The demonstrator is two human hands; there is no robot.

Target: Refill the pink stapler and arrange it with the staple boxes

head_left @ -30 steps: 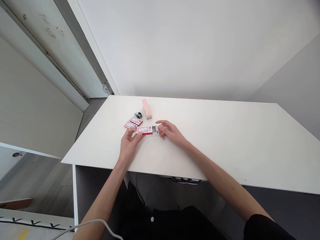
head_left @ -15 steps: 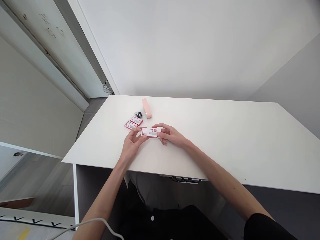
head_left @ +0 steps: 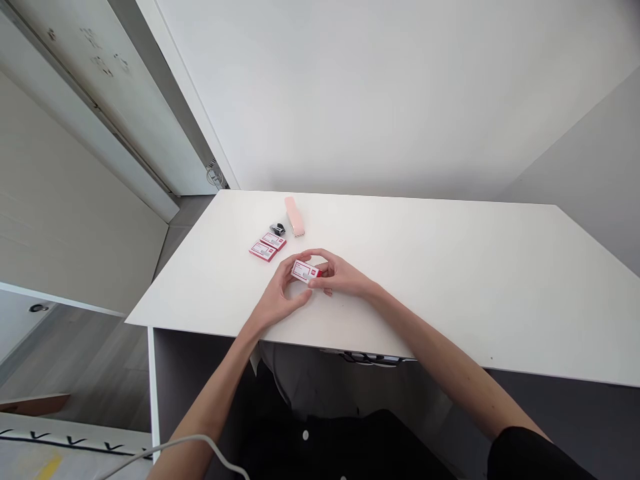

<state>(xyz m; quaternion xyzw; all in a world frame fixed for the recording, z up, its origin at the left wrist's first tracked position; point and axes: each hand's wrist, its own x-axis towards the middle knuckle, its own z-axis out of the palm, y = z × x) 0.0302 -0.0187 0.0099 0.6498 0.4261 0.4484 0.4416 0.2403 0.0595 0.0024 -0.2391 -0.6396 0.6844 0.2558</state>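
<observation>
A small red-and-white staple box (head_left: 304, 270) is held just above the near part of the desk, tilted with its printed face up. My right hand (head_left: 345, 275) grips its right end, thumb on the near edge and fingers curled around the far side. My left hand (head_left: 277, 297) curves around the left end, its fingertips at the far edge and its thumb spread away from the box. Whether those fingertips press on the box I cannot tell. Two similar staple boxes (head_left: 263, 251) lie side by side to the left.
Beyond the two boxes lie a small black-and-silver staple remover (head_left: 277, 229) and a pink stapler (head_left: 295, 217). The white desk (head_left: 425, 280) backs onto a pale wall (head_left: 380, 100). A white cable (head_left: 200, 439) crosses over my left forearm.
The box looked longer, with a pale strip across it; now it is shorter, with its red end showing. My left thumb has come off it, and the box has tilted.
</observation>
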